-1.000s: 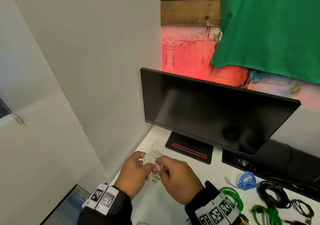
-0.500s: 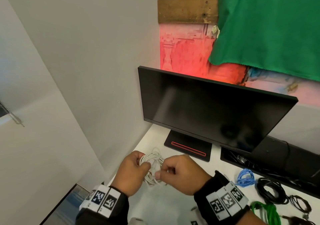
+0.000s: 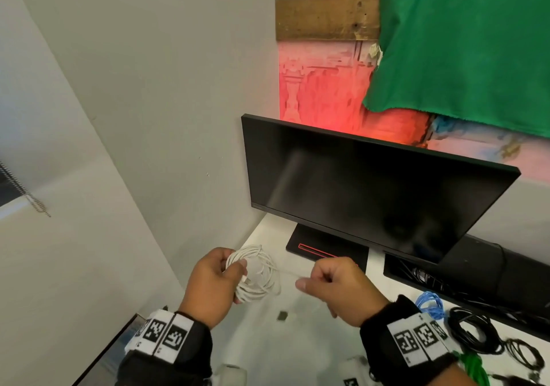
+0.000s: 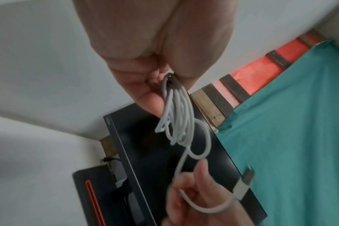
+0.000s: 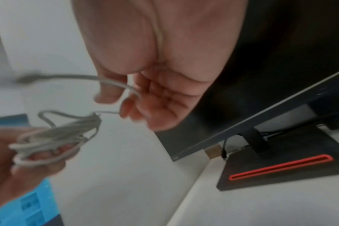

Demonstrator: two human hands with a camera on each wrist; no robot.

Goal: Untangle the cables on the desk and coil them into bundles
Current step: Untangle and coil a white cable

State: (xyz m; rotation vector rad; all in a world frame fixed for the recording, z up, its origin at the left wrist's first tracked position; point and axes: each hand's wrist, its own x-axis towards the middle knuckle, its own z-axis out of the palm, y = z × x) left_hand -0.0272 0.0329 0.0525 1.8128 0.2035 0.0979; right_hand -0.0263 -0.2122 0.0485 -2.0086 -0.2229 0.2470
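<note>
Apart now: left hand (image 3: 212, 284) grips white cable coil (image 3: 256, 275); right hand (image 3: 339, 287) apparently pinches its loose end.

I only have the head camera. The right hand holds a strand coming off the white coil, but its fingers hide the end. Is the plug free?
Observer: Yes. In the left wrist view, the white cable ends in a plug that sticks out free past the right hand.
Operator: How does that hand hold the strand?
Observer: The right wrist view shows it curving between the thumb and the curled fingers.
Operator: And the other hand's hold?
Observer: The left hand pinches the loops together at one spot; the rest hang loose below it.
</note>
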